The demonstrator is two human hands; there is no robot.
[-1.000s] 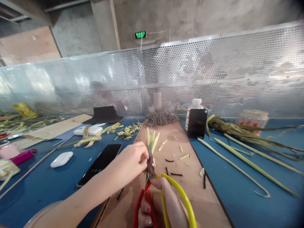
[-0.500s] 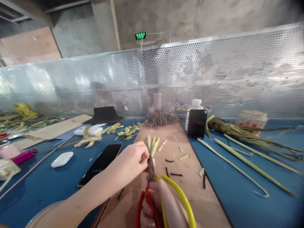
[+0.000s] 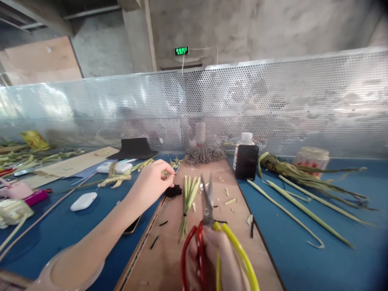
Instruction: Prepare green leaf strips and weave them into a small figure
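Perforated metal screening backs a blue table (image 3: 303,258) with a brown board (image 3: 242,250) running down its middle. Right-hand fingers (image 3: 209,246) curl through the red and yellow loops of the scissors (image 3: 209,226), gripping firm, blades nearly shut and pointing up the board, away from the person. Left hand (image 3: 151,182) hovers over the board's left edge, fingers pinched at green trimmings (image 3: 169,173) just above a small black scrap (image 3: 173,190); whether they hold anything, I cannot tell. Between the hands lies the tied bundle of green stalks (image 3: 188,198), long axis up the board, tips fanning far. It looks light, springy, easily crushed — best taken at the binding.
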